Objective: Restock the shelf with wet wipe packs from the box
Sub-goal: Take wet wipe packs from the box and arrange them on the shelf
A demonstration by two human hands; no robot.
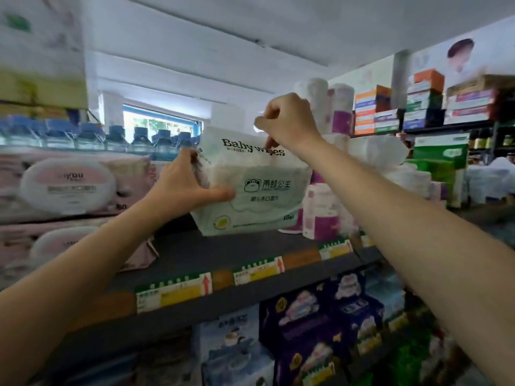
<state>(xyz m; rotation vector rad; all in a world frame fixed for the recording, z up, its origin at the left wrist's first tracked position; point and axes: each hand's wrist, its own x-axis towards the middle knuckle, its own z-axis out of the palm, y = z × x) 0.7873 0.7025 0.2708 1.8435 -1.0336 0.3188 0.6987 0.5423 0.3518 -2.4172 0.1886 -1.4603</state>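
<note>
Head view shows my left hand (181,188) gripping the side of the wet wipe pack (250,185) while my right hand (284,121) pinches its top edge, keeping it upright as its base meets the shelf (250,254) beside pink packs (67,185).

this is a shop. goods are stacked on dark shelves (250,254), and price tags (172,291) with red arrows are stuck along the shelf edge. pink packs with round lids (67,185) are piled on the left, and water bottles (92,135) are lined up above them. paper rolls (337,107) and colourful boxes (423,98) are kept higher up on the right. purple packs (320,316) are seen on the shelf below. what may be a window (161,126) is seen at the back, though it is blurry.
</note>
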